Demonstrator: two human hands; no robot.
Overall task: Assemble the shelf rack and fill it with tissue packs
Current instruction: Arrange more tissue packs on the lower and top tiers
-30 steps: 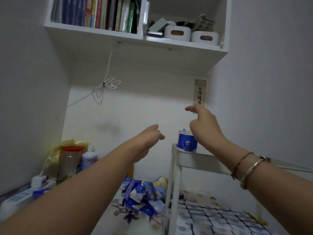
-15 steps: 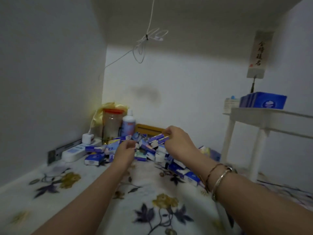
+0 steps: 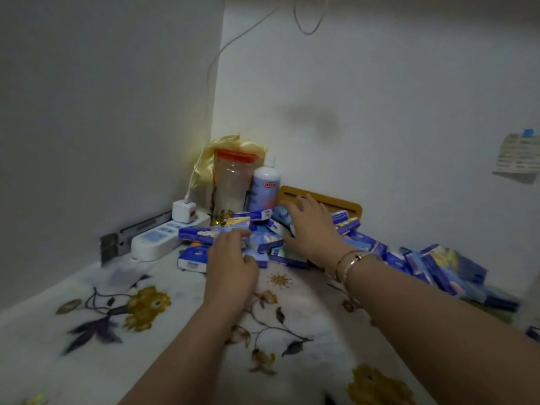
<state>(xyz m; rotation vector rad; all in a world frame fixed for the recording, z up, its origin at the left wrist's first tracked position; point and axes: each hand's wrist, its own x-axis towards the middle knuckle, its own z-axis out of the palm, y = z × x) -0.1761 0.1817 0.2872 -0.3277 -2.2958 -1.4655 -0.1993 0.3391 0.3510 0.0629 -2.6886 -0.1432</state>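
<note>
The tissue packs (image 3: pixel 264 238) lie in a loose blue heap at the centre of the frame, against the back wall, with a second drift of packs (image 3: pixel 438 267) trailing off to the right edge. A second ago we were up at the shelf rack, hands near its top tray; half a second ago our view had dropped toward the heap and the rack stood at the right; now the rack is out of view altogether and both hands are in the pile. We read this as the start of another fetch: one load placed, the next being gathered.

Our right hand (image 3: pixel 312 229) lies flat over the top of the heap, fingers spread and nearly straight, pressing on packs rather than clasping one. Our left hand (image 3: pixel 230 258) sits at the near-left side of the pile with fingers bent down onto the packs; whether it has actually closed round one we cannot tell, since the back of the hand hides the fingertips.

Outward from the heap: a white bottle (image 3: pixel 266 185) and a clear jar (image 3: pixel 232 182) with a red lid stand just behind it, a yellow bag (image 3: pixel 222 147) behind those, a power strip (image 3: pixel 163 238) at the left, and a flowered cloth (image 3: pixel 140 305) underneath.
</note>
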